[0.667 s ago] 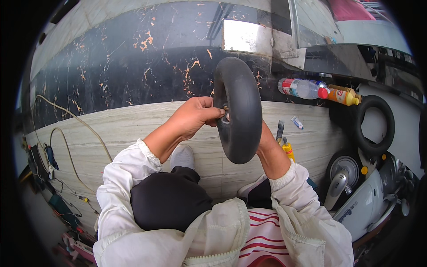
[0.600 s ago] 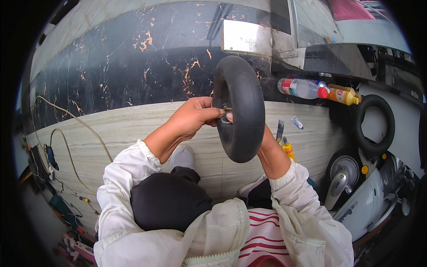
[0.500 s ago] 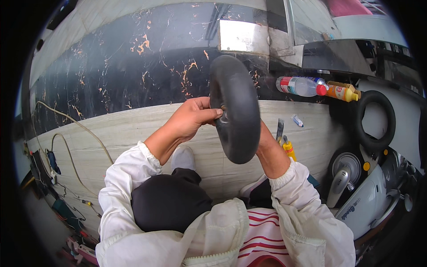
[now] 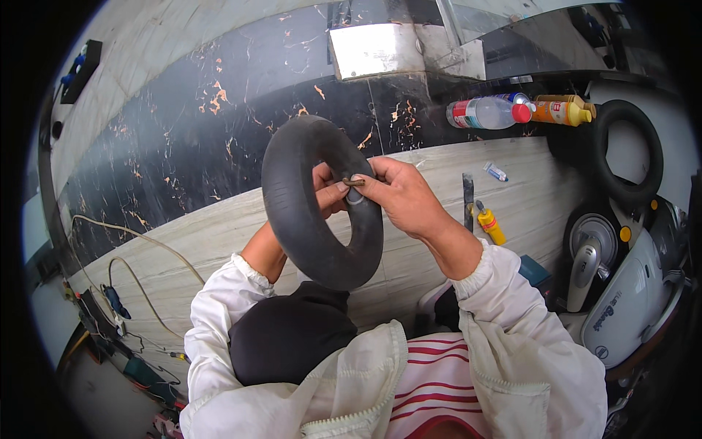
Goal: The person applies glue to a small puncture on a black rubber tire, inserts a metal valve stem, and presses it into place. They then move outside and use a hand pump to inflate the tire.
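Observation:
A black rubber inner tube [image 4: 289, 212], rounded and looking inflated, is held up in front of me, tilted so its opening shows. From its inner side sticks a short brass-coloured valve stem [image 4: 354, 182]. My left hand [image 4: 330, 192] reaches from behind the tube, partly hidden by it, with its thumb and fingertips closed on the inner wall by the stem's base. My right hand [image 4: 408, 196] closes on the tube's right side, its thumb pressed at the stem.
Capped bottles [image 4: 488, 114] lie along the black marbled ledge, beside another inner tube [image 4: 652, 157]. On the pale floor are a small white-and-blue tube [image 4: 496, 172], a flat dark tool [image 4: 468, 197] and a yellow bottle [image 4: 491, 225]. Scooter parts [image 4: 621, 322] stand right; a hose [image 4: 150, 238] curves left.
The inner tube has moved left and turned, so its opening and valve stem now show. My right hand, earlier mostly behind it, has come round to the stem.

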`<control>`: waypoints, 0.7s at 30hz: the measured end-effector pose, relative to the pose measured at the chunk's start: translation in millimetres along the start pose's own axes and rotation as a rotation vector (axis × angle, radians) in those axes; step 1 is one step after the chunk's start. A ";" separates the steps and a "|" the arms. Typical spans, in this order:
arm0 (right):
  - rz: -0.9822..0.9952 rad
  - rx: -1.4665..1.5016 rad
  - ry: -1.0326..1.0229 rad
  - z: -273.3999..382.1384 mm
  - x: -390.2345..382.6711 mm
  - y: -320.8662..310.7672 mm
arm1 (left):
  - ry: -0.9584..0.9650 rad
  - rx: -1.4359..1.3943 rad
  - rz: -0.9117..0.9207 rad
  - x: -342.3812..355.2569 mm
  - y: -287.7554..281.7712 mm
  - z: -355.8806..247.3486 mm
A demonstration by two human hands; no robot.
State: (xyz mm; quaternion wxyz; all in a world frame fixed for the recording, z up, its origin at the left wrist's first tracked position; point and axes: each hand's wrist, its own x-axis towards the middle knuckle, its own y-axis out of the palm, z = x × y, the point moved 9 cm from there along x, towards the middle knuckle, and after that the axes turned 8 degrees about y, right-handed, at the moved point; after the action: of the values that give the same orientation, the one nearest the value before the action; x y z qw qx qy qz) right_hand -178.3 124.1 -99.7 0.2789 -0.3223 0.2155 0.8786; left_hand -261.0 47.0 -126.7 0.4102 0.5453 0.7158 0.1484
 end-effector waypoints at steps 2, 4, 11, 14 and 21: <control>-0.009 0.010 0.005 -0.6 0.4 0.4 | 0.018 0.083 -0.028 3.7 -21.1 9.3; 0.008 0.060 0.001 -2.6 -0.3 1.6 | 0.047 0.131 -0.063 5.5 -29.1 13.2; -0.007 -0.083 0.099 -10.6 -0.6 0.5 | 0.089 0.289 -0.020 1.9 -17.8 -5.9; 0.000 -0.100 0.140 -15.9 -0.8 -1.2 | 0.271 0.372 -0.009 0.9 -2.9 -33.5; -0.021 -0.147 0.067 -15.6 -2.1 2.3 | 0.372 0.394 -0.007 -1.7 -1.9 -49.2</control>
State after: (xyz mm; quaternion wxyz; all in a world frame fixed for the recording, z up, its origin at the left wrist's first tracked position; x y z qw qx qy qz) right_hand -171.5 112.9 -108.8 0.2562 -0.3732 0.1561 0.8779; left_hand -298.9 56.3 -96.7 0.1583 0.5754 0.7958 0.1025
